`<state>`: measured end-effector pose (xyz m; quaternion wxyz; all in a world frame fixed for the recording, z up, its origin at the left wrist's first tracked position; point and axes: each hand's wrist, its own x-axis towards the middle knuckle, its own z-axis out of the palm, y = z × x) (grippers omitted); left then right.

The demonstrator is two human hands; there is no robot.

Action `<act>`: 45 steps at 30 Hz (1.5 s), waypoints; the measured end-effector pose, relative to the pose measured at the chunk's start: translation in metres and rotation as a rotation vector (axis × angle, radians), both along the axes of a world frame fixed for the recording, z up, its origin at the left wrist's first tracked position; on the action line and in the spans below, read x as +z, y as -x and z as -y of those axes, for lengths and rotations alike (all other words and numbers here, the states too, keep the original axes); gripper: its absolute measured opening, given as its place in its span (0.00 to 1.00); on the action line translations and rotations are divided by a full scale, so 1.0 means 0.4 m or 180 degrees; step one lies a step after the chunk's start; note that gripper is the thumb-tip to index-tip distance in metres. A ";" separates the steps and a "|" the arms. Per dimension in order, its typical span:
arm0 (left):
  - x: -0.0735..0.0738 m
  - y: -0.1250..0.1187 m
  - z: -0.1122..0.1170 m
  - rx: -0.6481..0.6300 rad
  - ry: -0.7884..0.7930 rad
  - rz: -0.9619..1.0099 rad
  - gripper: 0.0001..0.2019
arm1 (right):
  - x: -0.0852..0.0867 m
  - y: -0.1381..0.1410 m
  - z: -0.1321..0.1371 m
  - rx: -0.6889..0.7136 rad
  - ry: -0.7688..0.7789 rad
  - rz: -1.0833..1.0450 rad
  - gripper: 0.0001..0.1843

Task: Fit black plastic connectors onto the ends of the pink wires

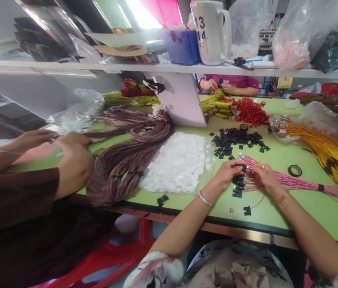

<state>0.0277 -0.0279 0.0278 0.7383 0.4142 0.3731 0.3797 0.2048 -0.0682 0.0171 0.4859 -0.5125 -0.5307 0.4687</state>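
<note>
My left hand (228,173) pinches a small black plastic connector (243,168) between thumb and fingers. Close beside it, my right hand (267,178) is closed on a pink wire, its fingertips near the connector; whether the wire's end is inside the connector I cannot tell. Under both hands lies a bundle of pink wires (297,181) with metal tips at the left end and a black tape band toward the right. Several black connectors (237,187) sit in a row below my left hand. Another black connector (247,211), with a pink wire at it, lies nearer the edge.
A pile of black connectors (236,138) is behind my hands, with a tape roll (295,171) to the right. White connectors in a bag (177,164) and brown wires (127,160) lie leftward, yellow wires (315,140) rightward. A co-worker's hands (73,150) work at left; another person sits opposite.
</note>
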 end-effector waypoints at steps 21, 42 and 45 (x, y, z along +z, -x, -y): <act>-0.027 0.065 -0.024 -0.0061 -0.1438 -0.1889 0.05 | 0.014 0.005 0.012 -0.0226 -0.0582 0.0332 0.11; -0.047 0.099 -0.097 0.0474 -0.1609 -0.2806 0.09 | 0.007 0.008 0.005 -0.0459 -0.0320 -0.0113 0.17; -0.018 0.064 -0.069 0.0403 -0.0812 -0.1390 0.09 | 0.009 0.009 0.008 -0.0407 -0.0386 0.0114 0.19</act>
